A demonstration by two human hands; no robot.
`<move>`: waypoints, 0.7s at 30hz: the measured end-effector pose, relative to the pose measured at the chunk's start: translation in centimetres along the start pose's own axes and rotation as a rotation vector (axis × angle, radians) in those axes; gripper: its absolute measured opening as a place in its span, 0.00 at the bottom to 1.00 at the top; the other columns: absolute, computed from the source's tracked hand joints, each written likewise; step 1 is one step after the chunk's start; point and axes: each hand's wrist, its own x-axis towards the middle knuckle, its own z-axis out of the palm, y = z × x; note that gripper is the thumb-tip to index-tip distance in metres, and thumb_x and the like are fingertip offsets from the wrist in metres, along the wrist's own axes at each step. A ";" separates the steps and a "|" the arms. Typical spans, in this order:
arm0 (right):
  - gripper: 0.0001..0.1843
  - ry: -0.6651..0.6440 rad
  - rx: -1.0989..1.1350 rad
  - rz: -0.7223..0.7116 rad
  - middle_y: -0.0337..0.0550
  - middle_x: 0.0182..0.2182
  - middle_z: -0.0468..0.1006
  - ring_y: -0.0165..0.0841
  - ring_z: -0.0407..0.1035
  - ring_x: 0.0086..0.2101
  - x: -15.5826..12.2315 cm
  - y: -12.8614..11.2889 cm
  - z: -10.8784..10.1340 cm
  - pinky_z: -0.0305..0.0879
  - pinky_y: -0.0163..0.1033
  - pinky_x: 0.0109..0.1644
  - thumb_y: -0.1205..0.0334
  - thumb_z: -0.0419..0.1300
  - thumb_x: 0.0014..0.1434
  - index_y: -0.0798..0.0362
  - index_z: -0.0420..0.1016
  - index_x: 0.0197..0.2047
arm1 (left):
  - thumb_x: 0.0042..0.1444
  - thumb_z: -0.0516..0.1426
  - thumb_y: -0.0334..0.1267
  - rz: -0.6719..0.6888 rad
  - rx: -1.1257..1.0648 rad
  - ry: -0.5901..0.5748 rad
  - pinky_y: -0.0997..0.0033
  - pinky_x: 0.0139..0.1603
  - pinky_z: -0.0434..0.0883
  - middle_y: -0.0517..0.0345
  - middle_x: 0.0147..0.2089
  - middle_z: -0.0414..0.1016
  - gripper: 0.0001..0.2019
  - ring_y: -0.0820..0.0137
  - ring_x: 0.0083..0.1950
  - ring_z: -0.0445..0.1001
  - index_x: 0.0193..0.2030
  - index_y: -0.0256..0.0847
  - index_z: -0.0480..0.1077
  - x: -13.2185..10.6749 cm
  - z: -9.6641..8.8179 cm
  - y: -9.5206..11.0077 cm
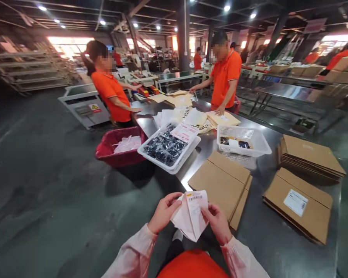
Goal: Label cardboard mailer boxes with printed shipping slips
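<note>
Between my two hands is a white shipping label sheet (195, 210) with a barcode near its top edge, bent and partly folded. My left hand (164, 210) pinches its left side between thumb and fingers. On the opposite edge, my right hand (217, 221) grips the paper the same way. The sheet is held in front of my body, near the table's edge. Just beyond it lies a stack of flat brown cardboard mailers (220, 181). Further right, another cardboard mailer stack (301, 204) carries a white label (295, 202) on top.
A white tray (174, 170) holds clear-wrapped dark items. A white basket (243, 139) with small items stands right of it. A red-lined bin (113, 154) with pale scraps is beside the metal table (261, 173). Two co-workers in orange shirts (111, 92) stand across, near padded envelopes (224, 118).
</note>
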 end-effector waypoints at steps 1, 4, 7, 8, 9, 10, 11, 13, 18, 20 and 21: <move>0.31 -0.016 -0.010 -0.018 0.46 0.25 0.79 0.36 0.69 0.26 0.3 -0.1 0.7 0.68 0.42 0.33 0.33 0.69 0.37 0.55 0.76 0.28 | 0.46 0.61 0.51 0.041 0.088 0.072 0.61 0.41 0.72 0.44 0.43 0.81 0.26 0.60 0.40 0.77 0.48 0.34 0.74 -0.2 -1.1 -0.1; 0.29 -0.084 -0.025 -0.052 0.47 0.27 0.79 0.36 0.69 0.27 1.1 -0.2 3.1 0.67 0.42 0.35 0.36 0.69 0.41 0.56 0.77 0.29 | 0.51 0.58 0.48 0.249 0.342 0.355 0.58 0.49 0.70 0.44 0.46 0.79 0.18 0.59 0.46 0.75 0.43 0.38 0.77 -1.1 -3.7 0.3; 0.23 -0.060 -0.167 -0.210 0.45 0.25 0.77 0.35 0.68 0.27 1.8 0.5 6.0 0.66 0.40 0.33 0.40 0.65 0.49 0.54 0.75 0.27 | 0.56 0.56 0.48 0.264 0.340 0.354 0.63 0.43 0.71 0.47 0.40 0.79 0.16 0.63 0.39 0.74 0.38 0.38 0.78 -2.0 -4.2 1.0; 0.20 -0.036 -0.249 -0.313 0.44 0.24 0.75 0.35 0.68 0.27 1.9 0.8 7.0 0.66 0.40 0.32 0.44 0.63 0.53 0.53 0.74 0.26 | 0.55 0.57 0.48 0.217 0.269 0.280 0.64 0.41 0.71 0.48 0.40 0.79 0.16 0.63 0.39 0.75 0.41 0.38 0.77 -2.1 -3.7 1.0; 0.17 -0.036 -0.343 -0.431 0.44 0.23 0.74 0.35 0.67 0.26 1.9 1.1 7.9 0.65 0.39 0.31 0.48 0.61 0.55 0.53 0.74 0.25 | 0.53 0.60 0.47 0.168 0.186 0.204 0.65 0.42 0.72 0.48 0.41 0.80 0.17 0.63 0.39 0.75 0.44 0.37 0.77 -2.0 -3.2 0.9; 0.15 -0.058 -0.443 -0.549 0.44 0.23 0.74 0.35 0.68 0.27 1.9 1.4 8.7 0.65 0.40 0.31 0.52 0.59 0.57 0.52 0.75 0.25 | 0.49 0.63 0.47 0.127 0.098 0.151 0.66 0.43 0.72 0.48 0.43 0.80 0.21 0.62 0.41 0.75 0.46 0.36 0.76 -1.7 -2.6 0.7; 0.12 -0.102 -0.540 -0.652 0.45 0.25 0.75 0.36 0.69 0.28 1.8 1.5 9.3 0.66 0.41 0.32 0.56 0.58 0.57 0.52 0.77 0.27 | 0.47 0.65 0.47 0.101 0.012 0.125 0.65 0.45 0.72 0.47 0.43 0.80 0.23 0.62 0.42 0.76 0.47 0.35 0.75 -1.3 -2.0 0.4; 0.11 -0.230 -0.698 -0.768 0.48 0.32 0.79 0.40 0.73 0.34 1.4 1.0 9.7 0.70 0.43 0.37 0.61 0.56 0.57 0.51 0.81 0.36 | 0.47 0.64 0.52 0.084 -0.118 0.140 0.64 0.46 0.71 0.47 0.41 0.80 0.24 0.61 0.42 0.75 0.44 0.34 0.75 -0.1 -1.3 -0.2; 0.14 -0.138 -0.767 -0.718 0.48 0.40 0.81 0.40 0.74 0.41 1.0 -3.6 7.6 0.71 0.44 0.46 0.55 0.59 0.60 0.46 0.80 0.47 | 0.51 0.60 0.59 0.091 -0.143 -0.090 0.64 0.43 0.71 0.52 0.32 0.77 0.25 0.64 0.37 0.73 0.36 0.34 0.76 2.5 -2.7 0.5; 0.18 -0.048 -0.753 -0.639 0.50 0.43 0.80 0.43 0.73 0.44 1.5 -5.1 6.3 0.71 0.47 0.48 0.50 0.60 0.58 0.47 0.79 0.49 | 0.50 0.62 0.57 0.070 -0.099 -0.305 0.66 0.43 0.70 0.53 0.33 0.77 0.22 0.65 0.37 0.73 0.34 0.35 0.77 3.1 -2.9 1.2; 0.19 -0.067 -0.742 -0.570 0.50 0.42 0.80 0.43 0.74 0.42 1.8 -5.3 5.7 0.71 0.48 0.46 0.49 0.60 0.57 0.47 0.80 0.48 | 0.49 0.63 0.56 0.044 -0.101 -0.383 0.67 0.42 0.70 0.53 0.33 0.77 0.21 0.65 0.37 0.73 0.33 0.35 0.77 3.3 -2.6 1.4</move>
